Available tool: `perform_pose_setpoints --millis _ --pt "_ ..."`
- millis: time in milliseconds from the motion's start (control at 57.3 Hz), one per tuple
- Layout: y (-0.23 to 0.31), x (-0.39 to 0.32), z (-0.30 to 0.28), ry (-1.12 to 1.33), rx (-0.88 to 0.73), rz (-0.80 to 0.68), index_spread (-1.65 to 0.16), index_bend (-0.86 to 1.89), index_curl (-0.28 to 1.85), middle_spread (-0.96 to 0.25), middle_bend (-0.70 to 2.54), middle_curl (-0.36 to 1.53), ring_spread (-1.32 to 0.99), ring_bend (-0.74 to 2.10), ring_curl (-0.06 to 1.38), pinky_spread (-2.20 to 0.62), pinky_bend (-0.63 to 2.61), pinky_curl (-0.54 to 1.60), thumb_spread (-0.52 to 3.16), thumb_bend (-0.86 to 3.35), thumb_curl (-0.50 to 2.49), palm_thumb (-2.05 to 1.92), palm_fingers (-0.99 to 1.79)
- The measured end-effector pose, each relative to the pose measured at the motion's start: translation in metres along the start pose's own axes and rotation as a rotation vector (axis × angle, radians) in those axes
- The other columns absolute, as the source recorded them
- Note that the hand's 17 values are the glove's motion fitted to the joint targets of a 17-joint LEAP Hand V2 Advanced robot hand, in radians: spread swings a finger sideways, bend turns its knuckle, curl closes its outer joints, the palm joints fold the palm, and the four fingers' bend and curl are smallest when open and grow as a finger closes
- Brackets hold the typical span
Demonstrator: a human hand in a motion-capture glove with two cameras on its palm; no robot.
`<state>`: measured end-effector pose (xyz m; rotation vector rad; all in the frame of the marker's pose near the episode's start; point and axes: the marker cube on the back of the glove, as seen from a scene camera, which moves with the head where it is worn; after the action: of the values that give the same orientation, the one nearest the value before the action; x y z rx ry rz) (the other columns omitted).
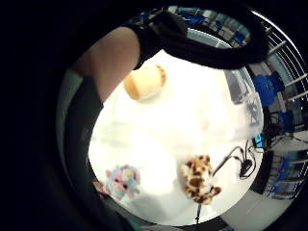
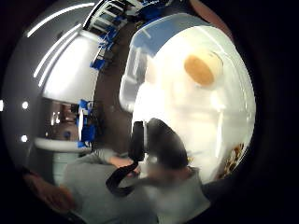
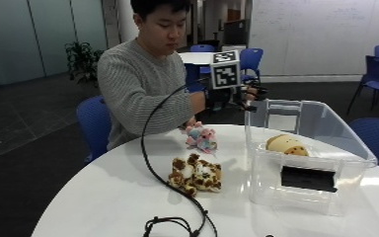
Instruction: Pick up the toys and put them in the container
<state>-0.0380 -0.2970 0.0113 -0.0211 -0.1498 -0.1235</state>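
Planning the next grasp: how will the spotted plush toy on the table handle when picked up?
The spotted plush toy looks soft and stuffed, so it will likely squash and flop rather than stay stiff. Probably light. It lies slumped on the table, so it should not roll; its fuzzy surface seems unlikely to slip.

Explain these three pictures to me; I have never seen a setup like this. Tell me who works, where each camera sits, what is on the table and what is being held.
No machine here: a person sits at a round white table and works with a black-gloved right hand, raised above a clear plastic container. The square picture is from a camera beside the table. The two round ones are from cameras on that hand's palm, looking down. A yellow rounded plush toy already lies in the container. A spotted brown leopard plush and a pastel pink-and-blue plush lie on the table. The hand seems to hold nothing, but its fingers are hard to make out.
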Motion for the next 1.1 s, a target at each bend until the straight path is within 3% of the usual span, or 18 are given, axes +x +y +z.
perform_pose_setpoints --millis 192,279,524,734,926,996,1083,1100 --pt "0.110 -0.050 0.012 -0.038 -0.017 -0.116 -0.40 0.18 0.45 -0.16 0.15 0.32 -0.07 0.18 0.36 0.07 0.83 0.31 1.33 -0.01 0.38 0.01 -0.09" --pt "0.137 -0.060 0.021 -0.027 -0.014 -0.125 -0.40 0.19 0.45 -0.15 0.15 0.31 -0.07 0.17 0.36 0.07 0.82 0.31 1.34 -0.01 0.37 0.02 -0.08" --pt "0.140 -0.055 0.076 0.073 -0.095 -0.061 -0.40 0.19 0.45 -0.15 0.15 0.29 -0.06 0.17 0.33 0.07 0.81 0.32 1.34 -0.01 0.35 0.04 -0.06" --pt "0.150 -0.042 0.176 0.154 -0.417 -0.017 -0.40 0.19 0.44 -0.15 0.11 0.26 -0.06 0.15 0.31 0.07 0.88 0.34 1.34 -0.01 0.35 0.06 -0.11" --pt "0.151 -0.046 0.176 0.207 -0.387 -0.018 -0.43 0.26 0.46 -0.14 0.08 0.20 -0.03 0.16 0.28 0.06 0.99 0.37 1.32 -0.01 0.34 0.07 -0.12" --pt "0.152 -0.048 0.176 0.218 -0.337 -0.045 -0.45 0.34 0.48 -0.15 0.12 0.20 -0.04 0.19 0.29 0.06 0.98 0.36 1.32 0.00 0.35 0.09 0.00" --pt "0.150 -0.047 0.174 0.188 -0.140 -0.051 -0.47 0.41 0.48 -0.19 0.21 0.22 -0.07 0.22 0.28 0.04 0.92 0.33 1.34 0.01 0.36 0.15 0.20" --pt "0.149 -0.047 0.175 0.178 -0.104 -0.050 -0.46 0.43 0.50 -0.21 0.32 0.26 -0.11 0.26 0.30 0.02 0.89 0.32 1.34 0.05 0.38 0.22 0.39"
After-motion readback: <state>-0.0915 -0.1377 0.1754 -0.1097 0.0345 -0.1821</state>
